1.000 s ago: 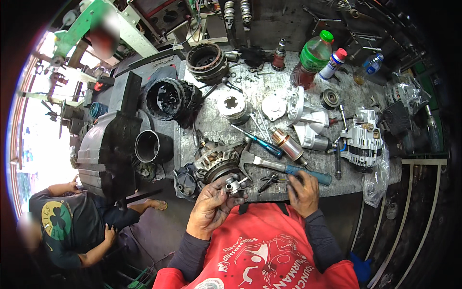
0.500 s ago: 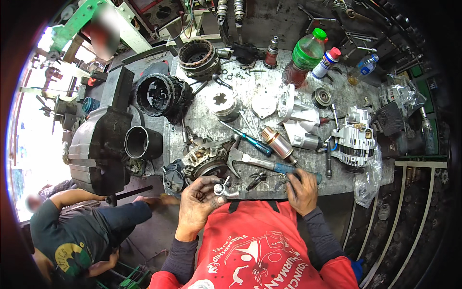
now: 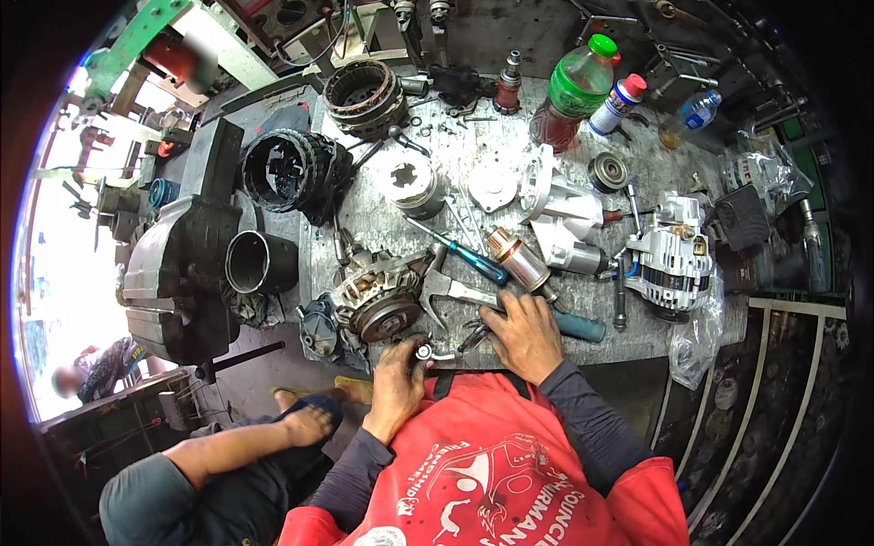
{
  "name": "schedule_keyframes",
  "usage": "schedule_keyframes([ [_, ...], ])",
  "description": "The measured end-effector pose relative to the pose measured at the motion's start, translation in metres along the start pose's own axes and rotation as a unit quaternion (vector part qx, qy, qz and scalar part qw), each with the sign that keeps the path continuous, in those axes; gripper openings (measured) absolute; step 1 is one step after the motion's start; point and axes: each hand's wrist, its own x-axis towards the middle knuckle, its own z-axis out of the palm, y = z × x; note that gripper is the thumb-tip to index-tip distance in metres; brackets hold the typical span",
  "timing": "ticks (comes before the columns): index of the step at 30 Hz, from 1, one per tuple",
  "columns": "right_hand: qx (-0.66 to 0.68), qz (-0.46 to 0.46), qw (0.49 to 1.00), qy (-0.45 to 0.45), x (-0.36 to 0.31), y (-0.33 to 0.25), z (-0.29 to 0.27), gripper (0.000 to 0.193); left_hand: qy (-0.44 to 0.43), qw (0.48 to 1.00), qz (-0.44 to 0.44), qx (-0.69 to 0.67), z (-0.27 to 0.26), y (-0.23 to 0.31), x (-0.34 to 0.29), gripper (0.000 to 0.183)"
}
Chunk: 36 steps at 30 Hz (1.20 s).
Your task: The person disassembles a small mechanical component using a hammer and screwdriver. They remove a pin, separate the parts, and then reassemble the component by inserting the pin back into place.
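1) Small metal fitting (image 3: 424, 352): bright silver, its round end showing a dark centre, with a slim curved arm pointing right; finer detail is too small to tell
2) It sits at the near edge of the workbench (image 3: 637, 338), pinched between the thumb and fingers of the left hand (image 3: 398, 375)
3) The right hand (image 3: 525, 337) is palm down, fingers bent and slightly apart, over the claw hammer (image 3: 472, 293) and the dark pliers (image 3: 472, 337); whether it grips either cannot be told
4) Just beyond the left hand lies a grimy alternator (image 3: 373, 302)
5) Farther up are a blue-handled screwdriver (image 3: 477, 262) and a copper-ended armature (image 3: 519, 257)
6) At the right stands a silver alternator (image 3: 674, 264)
7) At lower left, a co-worker's bare leg (image 3: 232, 452) stretches out
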Motion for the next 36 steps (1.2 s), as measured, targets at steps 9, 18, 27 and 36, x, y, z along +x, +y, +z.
schedule_keyframes([
  [9,0.030,-0.083,0.996,0.028,0.013,0.011,0.000,0.047,0.083,0.995,-0.025,-0.048,0.024,-0.006,-0.003,0.043],
  [18,0.118,-0.066,0.991,0.022,0.018,0.012,-0.004,0.048,0.117,0.945,-0.127,-0.279,-0.003,0.018,-0.015,0.045],
  [27,-0.002,-0.061,0.998,-0.004,0.061,-0.002,0.003,0.028,0.240,0.761,-0.084,-0.596,-0.112,0.025,-0.028,0.050],
  [36,-0.152,-0.001,0.983,-0.105,0.088,-0.012,0.013,0.043,0.285,0.854,0.013,-0.435,-0.263,-0.021,-0.032,0.044],
])
